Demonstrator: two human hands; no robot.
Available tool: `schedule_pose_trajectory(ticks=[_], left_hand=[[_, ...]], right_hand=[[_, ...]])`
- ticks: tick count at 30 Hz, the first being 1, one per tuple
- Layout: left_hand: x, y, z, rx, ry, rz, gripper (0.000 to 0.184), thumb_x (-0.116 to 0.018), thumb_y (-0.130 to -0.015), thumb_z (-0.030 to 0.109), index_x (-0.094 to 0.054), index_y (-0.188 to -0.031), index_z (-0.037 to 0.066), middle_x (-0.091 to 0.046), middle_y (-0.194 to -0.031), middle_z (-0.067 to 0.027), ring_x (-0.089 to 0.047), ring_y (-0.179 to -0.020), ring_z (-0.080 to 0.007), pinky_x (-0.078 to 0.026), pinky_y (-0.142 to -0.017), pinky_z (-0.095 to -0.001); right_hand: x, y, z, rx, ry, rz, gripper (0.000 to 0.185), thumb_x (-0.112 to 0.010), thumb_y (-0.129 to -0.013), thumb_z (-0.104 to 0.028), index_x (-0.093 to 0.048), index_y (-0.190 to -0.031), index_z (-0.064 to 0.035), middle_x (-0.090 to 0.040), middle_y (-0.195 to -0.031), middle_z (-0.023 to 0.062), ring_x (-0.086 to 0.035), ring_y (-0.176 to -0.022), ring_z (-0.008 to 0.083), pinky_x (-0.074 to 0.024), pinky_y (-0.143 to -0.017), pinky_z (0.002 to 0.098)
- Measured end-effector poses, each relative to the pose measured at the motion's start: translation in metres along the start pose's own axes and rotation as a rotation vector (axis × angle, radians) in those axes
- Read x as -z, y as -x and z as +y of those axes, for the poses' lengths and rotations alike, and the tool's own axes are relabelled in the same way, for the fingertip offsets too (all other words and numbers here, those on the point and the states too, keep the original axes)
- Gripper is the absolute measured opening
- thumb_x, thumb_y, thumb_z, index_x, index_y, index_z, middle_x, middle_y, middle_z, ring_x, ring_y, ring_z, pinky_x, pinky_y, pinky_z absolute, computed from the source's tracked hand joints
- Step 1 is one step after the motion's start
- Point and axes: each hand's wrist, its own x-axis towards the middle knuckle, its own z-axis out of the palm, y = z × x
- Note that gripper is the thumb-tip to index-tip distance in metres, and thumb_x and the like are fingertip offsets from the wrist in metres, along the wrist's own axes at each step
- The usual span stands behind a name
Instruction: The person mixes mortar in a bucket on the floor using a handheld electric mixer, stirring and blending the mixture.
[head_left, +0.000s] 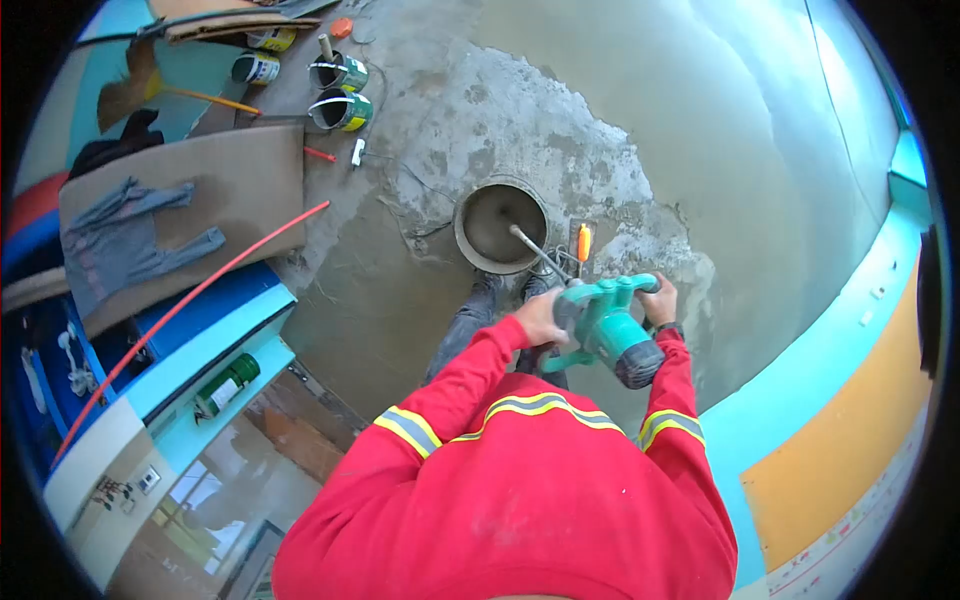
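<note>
the power mixer and its hold, as i follow it through the head camera. the teal-and-black, hand-held power mixer [612, 325] is held in front of the body, its long metal shaft [528, 242] slanting into a round, open bucket [497, 266] of grey, wet-looking mix [486, 222]. the bucket stands on a patchy grey floor [420, 130], inward from the ragged edge of the floor's smooth grey coat [720, 120].

handling: i judge the mixer heavy, its weight gathered in the dark motor end nearest the body; the housing looks stiff, and splashed mix could make it slippery. the sound places to take hold are the teal side handles, one per hand, well apart from the shaft.

pose: the left hand [541, 318] has its fingers wrapped around the left side of the mixer, though i cannot tell how the hidden fingertips lie. the right hand [660, 303] is curled around the right handle, the grip partly out of my sight. both arms, in red sleeves with reflective bands, reach forward, elbows spread outward. just beside the bucket lies a flat trowel with an orange handle [584, 243], touched by neither hand.
</note>
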Motion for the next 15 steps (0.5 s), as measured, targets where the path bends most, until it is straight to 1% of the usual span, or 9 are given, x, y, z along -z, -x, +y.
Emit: schedule_pose_trajectory(ticks=[1, 4, 7, 9, 10, 13, 14, 15], left_hand=[[0.002, 0.020, -0.006, 0.008, 0.030, 0.053, 0.066, -0.076, -0.052, 0.016, -0.048, -0.110, 0.003, -0.059, -0.094, -0.0113, -0.058, -0.087, -0.0208, -0.046, -0.081, -0.0333], [0.002, 0.072, -0.041, 0.015, 0.132, 0.250, 0.064, -0.076, -0.052, 0.014, -0.049, -0.109, 0.004, -0.059, -0.092, -0.0090, -0.057, -0.085, -0.0179, -0.046, -0.080, -0.0317], [-0.006, 0.122, -0.081, 0.029, 0.233, 0.528, 0.059, -0.075, -0.052, 0.010, -0.050, -0.105, 0.006, -0.058, -0.089, -0.0067, -0.057, -0.085, -0.0174, -0.045, -0.079, -0.0309], [-0.007, 0.139, -0.099, 0.044, 0.274, 0.744, 0.058, -0.074, -0.052, 0.009, -0.050, -0.105, 0.006, -0.057, -0.086, -0.0053, -0.056, -0.083, -0.0172, -0.045, -0.078, -0.0306], [-0.011, 0.148, -0.102, -0.021, 0.328, 0.828, 0.053, -0.072, -0.055, 0.006, -0.049, -0.102, 0.007, -0.056, -0.081, -0.0041, -0.056, -0.077, -0.0166, -0.046, -0.073, -0.0299], [-0.028, 0.164, -0.133, 0.049, 0.639, 1.043, 0.046, -0.069, -0.058, 0.000, -0.047, -0.098, 0.007, -0.056, -0.078, -0.0053, -0.057, -0.067, -0.0170, -0.049, -0.062, -0.0309], [-0.029, 0.166, -0.137, -0.009, 0.784, 1.127, 0.041, -0.064, -0.061, -0.005, -0.046, -0.096, 0.006, -0.055, -0.072, -0.0060, -0.057, -0.055, -0.0184, -0.048, -0.049, -0.0312], [-0.032, 0.171, -0.142, 0.012, 0.851, 1.178, 0.039, -0.064, -0.062, -0.006, -0.047, -0.095, 0.006, -0.055, -0.072, -0.0058, -0.056, -0.054, -0.0181, -0.048, -0.049, -0.0311]], right_hand=[[0.002, 0.008, -0.034, 0.037, 0.044, -0.033, 0.041, -0.074, -0.059, -0.023, -0.064, -0.094, -0.0050, -0.066, -0.082, 0.0161, -0.065, -0.078, 0.0291, -0.0497, -0.068, 0.0382], [0.000, 0.022, -0.132, 0.158, 0.289, -0.044, 0.038, -0.072, -0.059, -0.028, -0.065, -0.092, -0.0099, -0.065, -0.081, 0.0150, -0.063, -0.078, 0.0330, -0.0498, -0.067, 0.0401], [-0.021, 0.033, -0.211, 0.244, 0.441, -0.150, 0.035, -0.069, -0.060, -0.030, -0.065, -0.090, -0.0134, -0.065, -0.081, 0.0141, -0.062, -0.078, 0.0338, -0.0495, -0.066, 0.0419], [-0.044, 0.035, -0.247, 0.355, 0.507, -0.165, 0.037, -0.069, -0.059, -0.032, -0.065, -0.091, -0.0129, -0.065, -0.082, 0.0133, -0.063, -0.077, 0.0322, -0.0501, -0.067, 0.0418], [-0.054, 0.042, -0.259, 0.401, 0.540, -0.182, 0.038, -0.070, -0.059, -0.032, -0.065, -0.091, -0.0126, -0.065, -0.083, 0.0129, -0.063, -0.077, 0.0314, -0.0504, -0.067, 0.0417], [-0.095, 0.052, -0.297, 0.583, 0.610, -0.295, 0.031, -0.063, -0.063, -0.029, -0.062, -0.090, -0.0132, -0.064, -0.082, 0.0136, -0.063, -0.077, 0.0340, -0.0494, -0.065, 0.0449], [-0.111, 0.051, -0.313, 0.639, 0.630, -0.322, 0.030, -0.062, -0.064, -0.028, -0.062, -0.090, -0.0128, -0.064, -0.081, 0.0138, -0.063, -0.077, 0.0343, -0.0496, -0.064, 0.0449], [-0.128, 0.057, -0.325, 0.684, 0.649, -0.358, 0.029, -0.060, -0.064, -0.026, -0.062, -0.090, -0.0124, -0.064, -0.080, 0.0139, -0.063, -0.077, 0.0345, -0.0497, -0.064, 0.0449]])
